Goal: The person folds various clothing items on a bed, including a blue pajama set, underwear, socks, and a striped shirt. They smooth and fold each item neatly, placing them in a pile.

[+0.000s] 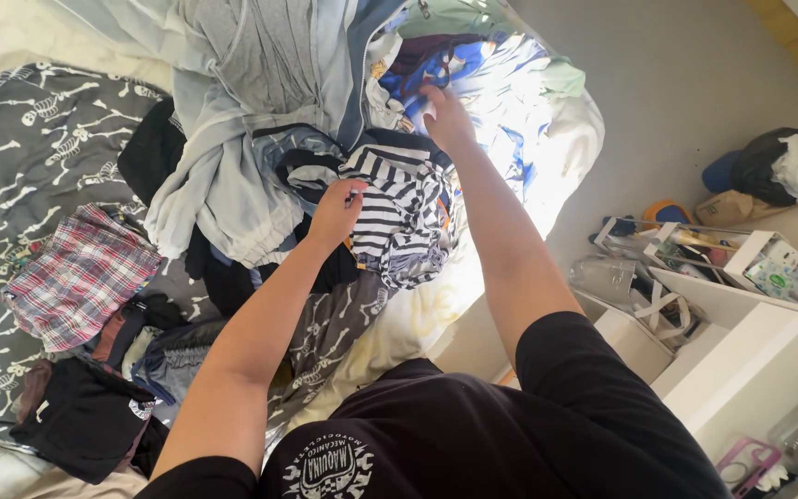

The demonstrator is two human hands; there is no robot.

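Observation:
A heap of clothes lies on a bed. My left hand [336,211] pinches the edge of a black-and-white striped garment [397,208] near the middle of the heap. My right hand [445,115] reaches further up and rests on a blue-and-white printed cloth [501,83], fingers closed into its folds. A pale blue-grey sweatshirt [233,139] lies just left of the striped garment.
The bed carries a grey skeleton-print cover [30,148]. A red plaid garment [80,273] and dark clothes [85,420] lie at the left. White shelves [741,342] with small items stand at the right, beside a dark bag [773,166] on the grey floor.

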